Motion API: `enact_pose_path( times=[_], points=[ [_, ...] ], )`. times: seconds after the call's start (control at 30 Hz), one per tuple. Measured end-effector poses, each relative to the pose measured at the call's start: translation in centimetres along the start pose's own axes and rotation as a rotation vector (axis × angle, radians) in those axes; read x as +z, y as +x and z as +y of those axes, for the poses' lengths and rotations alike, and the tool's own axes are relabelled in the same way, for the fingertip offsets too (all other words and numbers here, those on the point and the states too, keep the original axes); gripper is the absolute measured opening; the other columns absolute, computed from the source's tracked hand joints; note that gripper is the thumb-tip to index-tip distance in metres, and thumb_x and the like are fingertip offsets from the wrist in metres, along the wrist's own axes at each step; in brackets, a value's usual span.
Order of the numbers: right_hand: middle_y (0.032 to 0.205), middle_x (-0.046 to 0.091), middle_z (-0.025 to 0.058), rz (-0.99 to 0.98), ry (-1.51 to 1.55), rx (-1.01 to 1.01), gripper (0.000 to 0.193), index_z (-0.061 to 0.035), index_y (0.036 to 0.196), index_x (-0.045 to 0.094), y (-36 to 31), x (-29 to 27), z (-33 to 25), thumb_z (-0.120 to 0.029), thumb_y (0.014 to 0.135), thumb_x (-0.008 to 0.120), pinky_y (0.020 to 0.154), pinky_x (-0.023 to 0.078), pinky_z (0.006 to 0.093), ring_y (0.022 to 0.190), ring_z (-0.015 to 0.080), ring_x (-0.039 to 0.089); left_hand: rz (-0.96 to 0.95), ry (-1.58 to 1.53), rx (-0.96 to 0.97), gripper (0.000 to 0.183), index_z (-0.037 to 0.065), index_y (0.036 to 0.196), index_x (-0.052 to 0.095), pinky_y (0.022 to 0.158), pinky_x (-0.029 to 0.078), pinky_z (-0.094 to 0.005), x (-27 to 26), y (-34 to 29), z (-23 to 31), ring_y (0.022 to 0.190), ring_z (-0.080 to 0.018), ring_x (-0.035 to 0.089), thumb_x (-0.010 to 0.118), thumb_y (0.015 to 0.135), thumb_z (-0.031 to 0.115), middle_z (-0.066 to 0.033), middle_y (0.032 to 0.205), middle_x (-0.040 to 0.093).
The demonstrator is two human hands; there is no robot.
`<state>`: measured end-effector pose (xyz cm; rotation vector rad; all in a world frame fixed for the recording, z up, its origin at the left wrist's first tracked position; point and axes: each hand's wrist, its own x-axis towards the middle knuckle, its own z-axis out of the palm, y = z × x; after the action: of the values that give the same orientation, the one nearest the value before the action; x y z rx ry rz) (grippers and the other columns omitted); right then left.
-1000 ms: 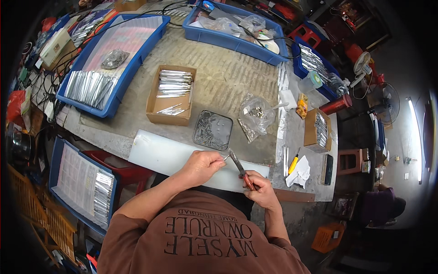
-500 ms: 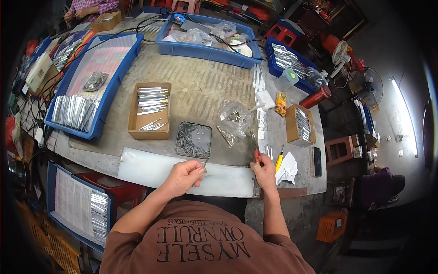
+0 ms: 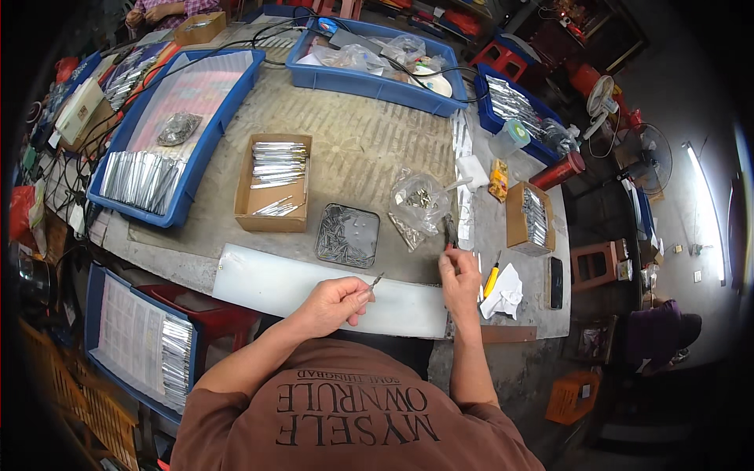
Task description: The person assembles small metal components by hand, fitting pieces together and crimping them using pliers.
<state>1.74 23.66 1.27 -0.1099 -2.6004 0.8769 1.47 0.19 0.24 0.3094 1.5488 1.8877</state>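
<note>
My left hand [image 3: 334, 304] is closed in a pinch on a small metal piece [image 3: 377, 280], whose thin tip sticks out past the fingers above the white board [image 3: 263, 280]. My right hand [image 3: 460, 276] is wrapped round what look like red-handled pliers [image 3: 450, 232]. Their dark head points away from me; the fingers hide most of the handles. Beyond my left hand lies a square metal tray [image 3: 362, 229] of small metal parts. A clear plastic bag [image 3: 407, 206] with more small metal parts lies to the left of the pliers.
A cardboard box [image 3: 243, 196] of silvery rods stands left of the tray. Blue bins [image 3: 206, 147] line the left and back. At right lie a yellow-handled tool [image 3: 491, 280], crumpled white paper [image 3: 509, 292], a phone [image 3: 555, 282] and another cardboard box [image 3: 514, 210].
The whole view has shifted slightly to the right. Both hands keep their grips; the metal piece in my left hand now shows more clearly, tilted up and to the right.
</note>
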Motion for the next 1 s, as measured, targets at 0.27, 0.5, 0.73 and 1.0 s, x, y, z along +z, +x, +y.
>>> enact_pose_path(
  times=[0.27,0.5,0.73,1.0],
  points=[
    [0.073,0.049,0.0012,-0.487,0.775,0.073,0.007,0.0013,0.079,0.052,-1.6,1.2,-4.4,-0.005,0.077,0.052,0.059,0.037,0.0194,0.066,0.0077,0.045,-0.095,-0.018,-0.048,0.021,-0.001,0.084,0.051,0.047,0.037,-0.0176,0.8,-0.3,0.3,0.05,-0.0058,0.044,0.042,0.084,0.018,-0.0004,0.063,0.047],
    [0.066,0.05,0.0043,-0.502,0.612,-0.044,0.008,0.0004,0.074,0.051,-1.4,1.1,-5.0,-0.006,0.073,0.055,0.052,0.036,0.0222,0.058,0.0107,0.045,-0.122,0.016,-0.036,0.021,0.0,0.083,0.052,0.046,0.036,-0.0179,0.8,-0.7,0.0,0.049,-0.0055,0.043,0.042,0.084,0.018,0.0003,0.06,0.046],
    [0.064,0.049,0.0055,-0.511,0.611,-0.049,0.006,0.0004,0.072,0.05,-1.5,1.1,-4.9,-0.005,0.071,0.053,0.051,0.036,0.0234,0.057,0.012,0.045,-0.158,0.008,-0.054,0.021,0.001,0.082,0.053,0.047,0.035,-0.0172,0.7,-0.7,0.0,0.049,-0.0054,0.043,0.042,0.085,0.019,0.0007,0.06,0.047],
    [0.063,0.048,0.0045,-0.48,0.608,-0.04,0.008,0.0013,0.071,0.049,-1.8,1.4,-4.6,-0.006,0.072,0.053,0.052,0.036,0.0229,0.057,0.0108,0.044,-0.153,0.001,-0.054,0.022,0.001,0.082,0.052,0.046,0.035,-0.0179,0.8,-0.7,0.2,0.049,-0.0059,0.043,0.041,0.085,0.02,0.0002,0.059,0.046]
  ],
)
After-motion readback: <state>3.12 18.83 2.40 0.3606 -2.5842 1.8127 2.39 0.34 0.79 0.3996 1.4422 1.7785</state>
